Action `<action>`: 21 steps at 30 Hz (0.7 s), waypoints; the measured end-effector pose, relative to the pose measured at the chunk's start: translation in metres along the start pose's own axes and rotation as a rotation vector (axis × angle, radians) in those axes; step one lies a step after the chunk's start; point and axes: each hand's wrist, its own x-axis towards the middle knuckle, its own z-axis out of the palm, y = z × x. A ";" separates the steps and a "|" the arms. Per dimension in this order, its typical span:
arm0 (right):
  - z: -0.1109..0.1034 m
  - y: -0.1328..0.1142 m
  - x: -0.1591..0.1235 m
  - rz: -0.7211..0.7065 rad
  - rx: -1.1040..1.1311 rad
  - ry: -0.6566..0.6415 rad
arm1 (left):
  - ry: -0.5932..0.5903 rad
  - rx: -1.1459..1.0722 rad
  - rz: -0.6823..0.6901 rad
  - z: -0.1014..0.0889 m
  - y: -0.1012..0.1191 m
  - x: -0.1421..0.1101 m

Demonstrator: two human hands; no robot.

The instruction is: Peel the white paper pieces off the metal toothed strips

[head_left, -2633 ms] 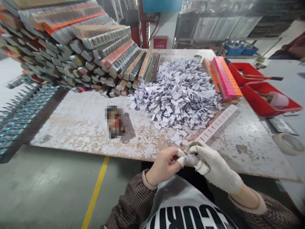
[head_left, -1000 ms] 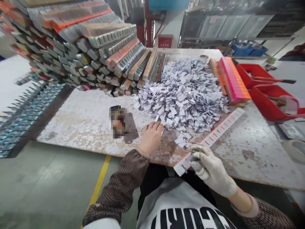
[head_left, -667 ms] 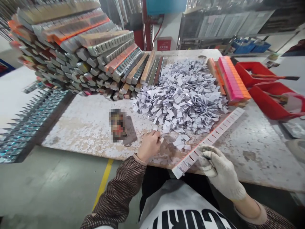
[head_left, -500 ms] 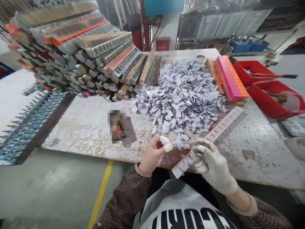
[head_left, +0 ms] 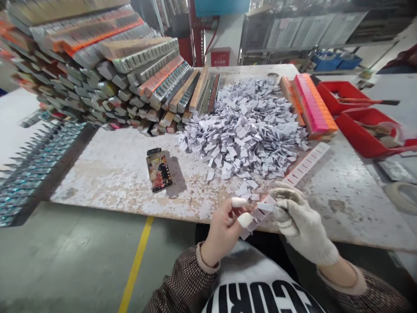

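A long slotted strip (head_left: 308, 163), white on top with an orange-red side, slants over the table's front edge; my right hand covers its middle. My right hand (head_left: 301, 224), in a white knitted glove, is closed, its fingertips at a small white paper piece (head_left: 266, 207) above the strip. My left hand (head_left: 226, 228) is bare except for white covers on thumb and forefinger. Those two fingers are apart with nothing visible between them, the thumb beside the strip's near end (head_left: 249, 228). A few loose paper pieces (head_left: 244, 189) lie just beyond.
Behind my hands spreads a heap of white paper pieces (head_left: 250, 130). Stacked bars (head_left: 107, 82) rise at left, beside a rack of teal pieces (head_left: 39, 167). A phone-like object (head_left: 159, 171) lies left of centre. Pink and orange bars (head_left: 314, 104) and red bins (head_left: 368, 134) stand right.
My left hand has moved right and toward me, its thumb and forefinger parting from a pinch. A white paper piece now shows at my right fingertips. The view has shifted slightly.
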 end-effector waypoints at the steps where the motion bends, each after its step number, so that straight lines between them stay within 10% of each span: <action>1: -0.006 0.004 0.001 -0.026 -0.050 -0.021 | 0.028 0.121 0.051 -0.004 -0.004 -0.003; 9: -0.015 0.007 -0.002 -0.202 -0.361 -0.200 | -0.133 0.641 0.289 -0.010 -0.038 -0.022; 21: -0.001 0.007 0.033 -0.209 -0.362 -0.593 | -0.108 0.783 0.323 -0.002 -0.050 -0.024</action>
